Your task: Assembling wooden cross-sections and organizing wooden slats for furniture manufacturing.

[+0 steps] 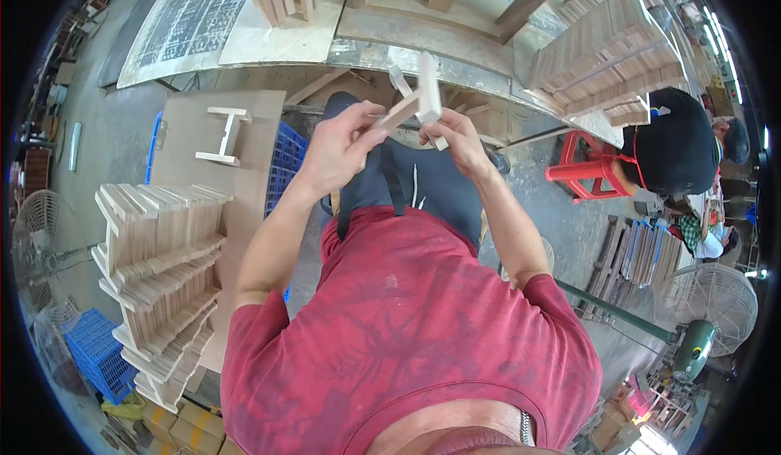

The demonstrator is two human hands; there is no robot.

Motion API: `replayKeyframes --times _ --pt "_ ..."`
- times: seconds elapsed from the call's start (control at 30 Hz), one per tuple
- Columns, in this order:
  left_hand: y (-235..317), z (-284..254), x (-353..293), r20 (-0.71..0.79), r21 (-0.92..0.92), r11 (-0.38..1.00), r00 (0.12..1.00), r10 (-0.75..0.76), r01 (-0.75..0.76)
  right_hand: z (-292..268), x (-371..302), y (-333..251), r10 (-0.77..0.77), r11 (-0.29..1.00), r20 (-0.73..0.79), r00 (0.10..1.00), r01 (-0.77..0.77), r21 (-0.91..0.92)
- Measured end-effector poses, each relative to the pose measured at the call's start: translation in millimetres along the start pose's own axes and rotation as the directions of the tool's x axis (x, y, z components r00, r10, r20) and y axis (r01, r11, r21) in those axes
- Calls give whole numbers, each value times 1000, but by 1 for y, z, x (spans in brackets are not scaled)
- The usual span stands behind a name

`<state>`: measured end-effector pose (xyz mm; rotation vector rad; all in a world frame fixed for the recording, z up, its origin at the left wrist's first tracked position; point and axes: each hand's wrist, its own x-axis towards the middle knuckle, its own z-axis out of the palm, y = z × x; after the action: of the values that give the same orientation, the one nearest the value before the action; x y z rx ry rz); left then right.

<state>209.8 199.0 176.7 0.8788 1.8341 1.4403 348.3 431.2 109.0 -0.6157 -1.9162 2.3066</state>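
Above my lap I hold a small pale wooden frame made of short bars joined crosswise, partly smeared by motion. My left hand pinches the end of its crossbar between thumb and fingers. Closed round the frame's lower part, my right hand hides some of the wood. A similar H-shaped wooden frame lies alone on the brown board to my left. Nearer me on that board, many such frames stand nested in stacked rows.
A workbench runs across ahead, with a large wood stack at its right. Blue crates stand low on the left. On the right are a red stool, a seated person in black and a standing fan.
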Motion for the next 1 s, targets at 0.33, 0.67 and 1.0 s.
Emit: replayKeyframes --times 0.33,0.67,1.0 --pt "-14 35 102 385 -123 951 897 -217 282 -21 -12 -12 -125 977 -122 985 143 159" --pt "-25 10 182 475 -189 880 825 -306 436 -30 55 -23 -48 980 -174 984 80 182" --pt "12 -22 232 456 -119 829 772 -443 546 -23 105 -48 -103 948 -310 945 187 256"
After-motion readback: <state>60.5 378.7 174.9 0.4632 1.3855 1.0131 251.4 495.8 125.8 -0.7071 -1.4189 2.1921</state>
